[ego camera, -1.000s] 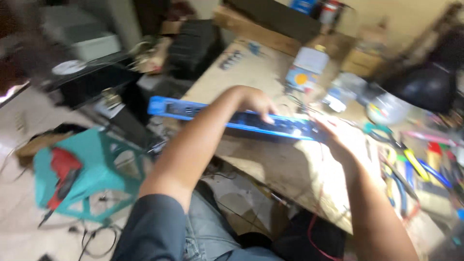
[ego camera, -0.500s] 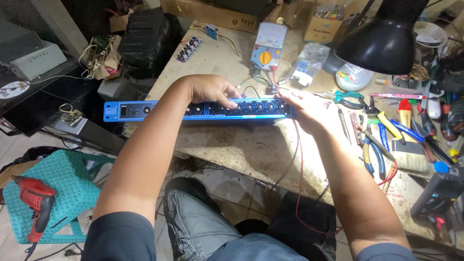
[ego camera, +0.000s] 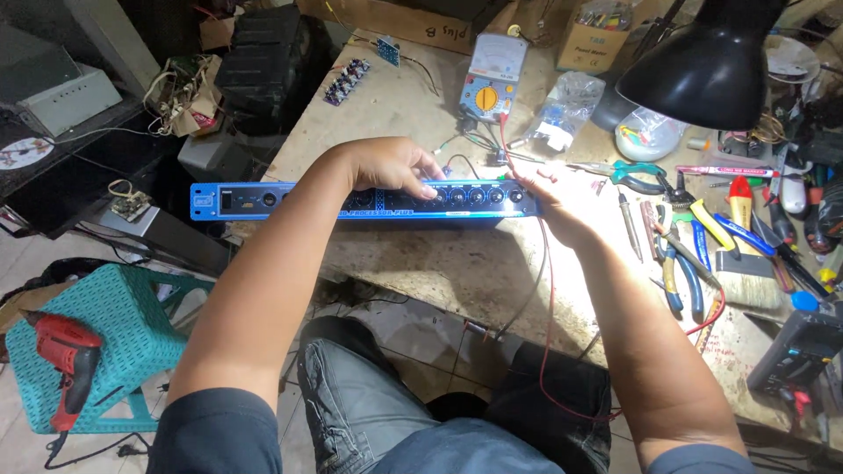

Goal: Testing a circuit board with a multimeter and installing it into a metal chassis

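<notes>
A long blue front panel of an audio unit (ego camera: 290,200) with a row of black knobs stands on edge across the wooden workbench (ego camera: 457,263). My left hand (ego camera: 391,167) rests over its top middle, fingers curled down onto the knobs. My right hand (ego camera: 562,202) grips the panel's right end under bright lamp light. The panel's left end sticks out past the bench edge. Red and black wires hang from near my right hand down over my lap.
An analog multimeter (ego camera: 492,83) and a plastic bag (ego camera: 566,105) lie behind the panel. A black desk lamp (ego camera: 702,61) hangs at upper right. Pliers, screwdrivers and a brush (ego camera: 746,281) crowd the right side. A red drill (ego camera: 66,355) lies on a teal stool (ego camera: 123,325).
The view has swung and steadied. The panel has turned from slanted to level across the bench edge, with both hands staying on it.
</notes>
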